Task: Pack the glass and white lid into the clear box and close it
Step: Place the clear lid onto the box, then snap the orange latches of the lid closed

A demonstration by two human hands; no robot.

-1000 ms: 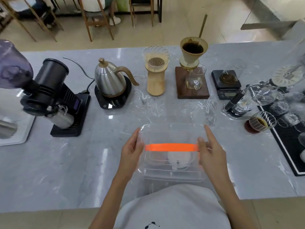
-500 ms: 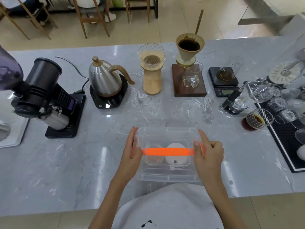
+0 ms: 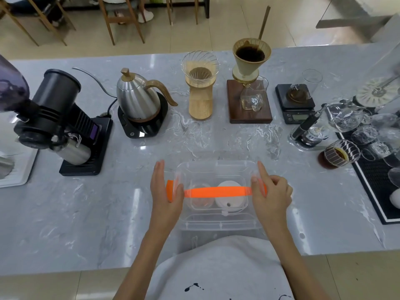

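Observation:
The clear box (image 3: 216, 167) sits on the marble counter near its front edge, with its clear cover on top. An orange handle (image 3: 216, 192) runs across the cover from side to side. Inside, through the plastic, I see the glass (image 3: 199, 201) on the left and the white lid (image 3: 230, 197) on the right. My left hand (image 3: 165, 195) presses flat against the box's left side at the orange clip, fingers straight. My right hand (image 3: 270, 194) is on the right end, fingers curled over the orange clip there.
At the back stand a black grinder (image 3: 54, 118), a steel kettle (image 3: 138, 98) on its base, a wooden dripper stand (image 3: 200, 98), a ceramic dripper (image 3: 251, 59) over a glass server, and a scale (image 3: 295, 102). Glassware crowds a black mat (image 3: 376, 182) at right.
The box has come down from a slight lift and rests on the counter. Both hands have slid onto the orange clips at its two ends; the left clip now shows.

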